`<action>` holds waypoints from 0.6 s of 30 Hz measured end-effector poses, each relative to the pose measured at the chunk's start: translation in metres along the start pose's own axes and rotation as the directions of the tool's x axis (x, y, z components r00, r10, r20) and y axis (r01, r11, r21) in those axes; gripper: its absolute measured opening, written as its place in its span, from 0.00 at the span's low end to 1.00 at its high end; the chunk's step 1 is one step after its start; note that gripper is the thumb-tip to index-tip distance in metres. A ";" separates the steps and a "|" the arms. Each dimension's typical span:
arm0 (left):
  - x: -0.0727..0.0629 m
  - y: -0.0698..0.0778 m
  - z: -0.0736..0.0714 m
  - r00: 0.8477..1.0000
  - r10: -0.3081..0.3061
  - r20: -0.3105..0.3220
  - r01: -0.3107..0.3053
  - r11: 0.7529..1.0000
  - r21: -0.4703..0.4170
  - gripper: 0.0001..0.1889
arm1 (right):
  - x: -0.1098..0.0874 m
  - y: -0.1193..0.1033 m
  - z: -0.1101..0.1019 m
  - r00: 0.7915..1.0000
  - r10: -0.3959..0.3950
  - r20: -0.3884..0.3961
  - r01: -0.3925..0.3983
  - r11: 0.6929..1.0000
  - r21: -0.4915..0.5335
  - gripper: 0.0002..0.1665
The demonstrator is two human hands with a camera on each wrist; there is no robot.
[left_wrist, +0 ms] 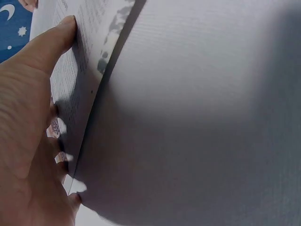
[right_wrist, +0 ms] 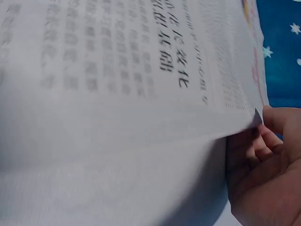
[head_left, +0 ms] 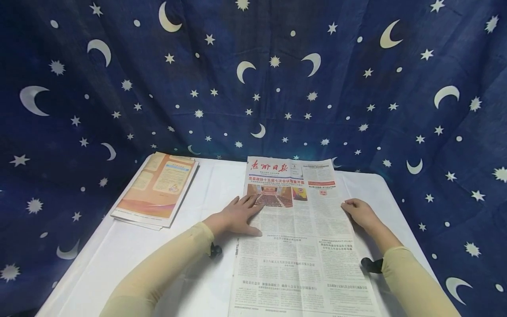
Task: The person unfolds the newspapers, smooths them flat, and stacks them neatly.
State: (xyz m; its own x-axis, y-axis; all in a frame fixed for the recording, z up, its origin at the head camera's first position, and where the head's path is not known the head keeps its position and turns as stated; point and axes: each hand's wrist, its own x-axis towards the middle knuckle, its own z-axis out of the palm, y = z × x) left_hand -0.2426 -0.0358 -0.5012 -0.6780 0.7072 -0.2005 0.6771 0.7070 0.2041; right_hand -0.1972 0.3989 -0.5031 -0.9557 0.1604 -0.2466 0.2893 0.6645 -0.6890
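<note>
A newspaper with a red title and a colour photo lies spread lengthwise on the white table. On its left edge rests my left hand, fingers spread over the photo's corner and thumb lower down. The left wrist view shows that thumb on the printed sheet, beside the paper's edge. At the opposite edge my right hand pinches the paper's margin. In the right wrist view the thumb is on top and the curled fingers are beneath the slightly raised edge.
A folded stack of printed papers, orange and cream on top, lies at the table's back left. The white tabletop ends at a dark blue curtain with moons and stars. Small black devices sit at both wrists.
</note>
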 end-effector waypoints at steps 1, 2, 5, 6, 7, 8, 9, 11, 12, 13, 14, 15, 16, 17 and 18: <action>0.001 0.000 0.000 1.000 -0.001 0.002 0.001 1.000 0.004 0.54 | -0.002 0.002 -0.002 1.000 0.004 0.013 -0.005 0.999 0.033 0.33; 0.001 0.000 0.001 1.000 -0.001 0.003 0.001 1.000 0.008 0.54 | -0.004 0.004 -0.004 1.000 0.009 0.027 -0.011 0.998 0.068 0.34; 0.002 0.001 0.001 1.000 -0.006 0.007 0.006 1.000 0.021 0.54 | -0.010 0.008 -0.007 0.997 0.017 0.080 -0.031 0.984 0.173 0.35; 0.002 0.001 0.001 1.000 -0.009 0.009 0.009 1.000 0.022 0.54 | -0.012 0.010 -0.008 0.995 0.020 0.096 -0.039 0.979 0.200 0.35; 0.002 0.001 0.001 1.000 -0.011 0.011 0.011 1.000 0.020 0.54 | -0.015 0.011 -0.009 0.993 0.024 0.115 -0.050 0.971 0.234 0.36; 0.002 0.001 0.001 1.000 -0.015 0.014 0.015 1.000 0.016 0.54 | -0.017 0.011 -0.010 0.991 0.030 0.133 -0.064 0.962 0.265 0.36; 0.002 0.001 0.000 1.000 -0.018 0.016 0.018 1.000 0.013 0.54 | -0.019 0.012 -0.011 0.988 0.035 0.151 -0.080 0.951 0.298 0.35; 0.001 0.002 0.000 1.000 -0.025 0.020 0.025 1.000 0.007 0.54 | -0.023 0.013 -0.013 0.982 0.040 0.186 -0.102 0.934 0.341 0.35; 0.001 0.002 0.000 0.999 -0.027 0.021 0.027 1.000 0.003 0.54 | -0.026 0.013 -0.014 0.978 0.038 0.203 -0.111 0.925 0.363 0.35; 0.001 0.002 -0.001 0.999 -0.028 0.022 0.028 1.000 0.004 0.54 | -0.028 0.013 -0.014 0.975 0.038 0.219 -0.122 0.915 0.386 0.35; 0.001 0.002 -0.001 0.999 -0.029 0.023 0.029 1.000 0.005 0.54 | -0.030 0.013 -0.015 0.971 0.033 0.235 -0.129 0.905 0.405 0.35; 0.000 0.002 -0.001 0.999 -0.029 0.023 0.028 1.000 0.005 0.54 | -0.032 0.012 -0.016 0.968 0.028 0.250 -0.136 0.896 0.423 0.35; 0.000 0.003 -0.002 0.999 -0.027 0.022 0.027 1.000 0.006 0.54 | -0.035 0.011 -0.017 0.963 0.015 0.267 -0.135 0.889 0.437 0.36; 0.000 0.003 -0.002 0.999 -0.025 0.021 0.025 1.000 0.007 0.54 | -0.037 0.011 -0.017 0.961 0.009 0.278 -0.139 0.881 0.452 0.37; 0.000 0.003 -0.003 1.000 -0.023 0.020 0.023 1.000 0.009 0.54 | -0.039 0.010 -0.018 0.957 -0.003 0.289 -0.137 0.876 0.464 0.38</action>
State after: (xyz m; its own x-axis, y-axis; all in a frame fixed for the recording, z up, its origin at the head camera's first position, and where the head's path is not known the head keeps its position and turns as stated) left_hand -0.2413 -0.0335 -0.4981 -0.6875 0.6907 -0.2243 0.6640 0.7230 0.1910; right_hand -0.1578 0.4121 -0.4883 -0.9007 -0.0594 -0.4304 0.4085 0.2216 -0.8854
